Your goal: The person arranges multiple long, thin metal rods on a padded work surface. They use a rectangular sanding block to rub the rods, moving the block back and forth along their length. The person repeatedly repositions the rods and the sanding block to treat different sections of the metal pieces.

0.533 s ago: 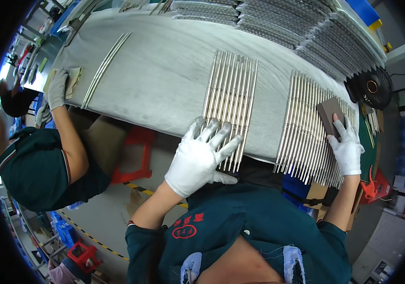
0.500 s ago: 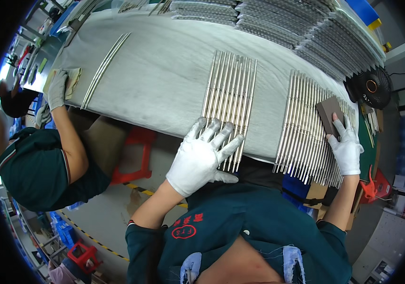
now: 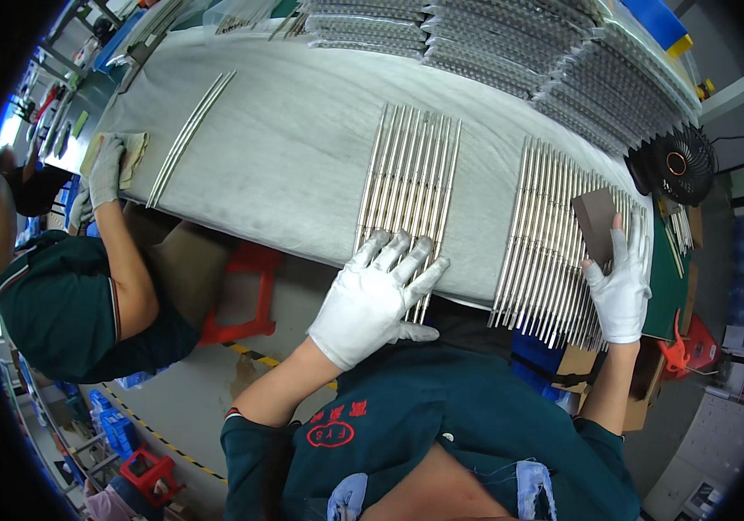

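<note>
From where I stand, the person's left hand (image 3: 367, 308), in a white glove with grey-smudged fingertips, lies palm down with fingers spread across the near ends of a flat bundle of slim, shiny silver metal rods (image 3: 411, 174). It presses on them rather than closing round any. The right hand (image 3: 622, 300), also white-gloved, has its fingers stretched out and its thumb well apart, beside a flat, grey-brown rectangular pad (image 3: 595, 221); whether it grips the pad or only touches it, I cannot tell.

The pad lies over a broader row of silver metal rods (image 3: 554, 200), which spreads ahead of the right hand and to its left.

Just now the left hand has slid slightly rightward, covering more of its bundle's near ends. The right hand's fingers have straightened alongside the pad, while the pad has hardly shifted on its row. To my eye, that is a change of hold rather than a stroke of the pad, with both sets of rods still lying side by side on the pale grey cloth-covered table (image 3: 294, 130)
</note>
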The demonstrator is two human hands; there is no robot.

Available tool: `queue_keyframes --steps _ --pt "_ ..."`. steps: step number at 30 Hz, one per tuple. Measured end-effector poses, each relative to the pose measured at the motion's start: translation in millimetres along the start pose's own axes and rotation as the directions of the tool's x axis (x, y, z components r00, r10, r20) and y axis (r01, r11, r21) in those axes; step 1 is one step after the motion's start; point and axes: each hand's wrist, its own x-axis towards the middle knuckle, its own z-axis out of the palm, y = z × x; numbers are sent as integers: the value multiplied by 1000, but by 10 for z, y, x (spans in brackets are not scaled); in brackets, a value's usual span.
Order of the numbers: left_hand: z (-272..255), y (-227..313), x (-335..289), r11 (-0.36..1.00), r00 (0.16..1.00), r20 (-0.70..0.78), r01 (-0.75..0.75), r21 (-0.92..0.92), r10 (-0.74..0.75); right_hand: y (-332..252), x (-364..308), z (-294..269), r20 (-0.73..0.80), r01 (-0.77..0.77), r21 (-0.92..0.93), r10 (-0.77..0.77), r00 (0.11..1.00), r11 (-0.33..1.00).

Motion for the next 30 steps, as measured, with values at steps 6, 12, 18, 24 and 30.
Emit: queue_keyframes --steps 6,12,18,24,30 --pt "-30 3 -6 1000 1000 24 -3 -1 3 -591 23 27 38 329 235 -347 937 915" --pt "-171 -52 -91 990 992 -5 129 62 -129 -1347 298 -11 395 505 410 -647 652 759" --pt "-130 -355 -75 987 990 -73 125 106 -117 -1645 521 260 265 592 494 -759 594 636" --pt "-155 -446 -89 992 992 -32 124 18 -123 -1683 497 336 292 583 485 -749 594 651" --pt "-206 -556 -194 984 985 -32 173 40 -171 -1494 392 99 403 523 391 -651 643 758"
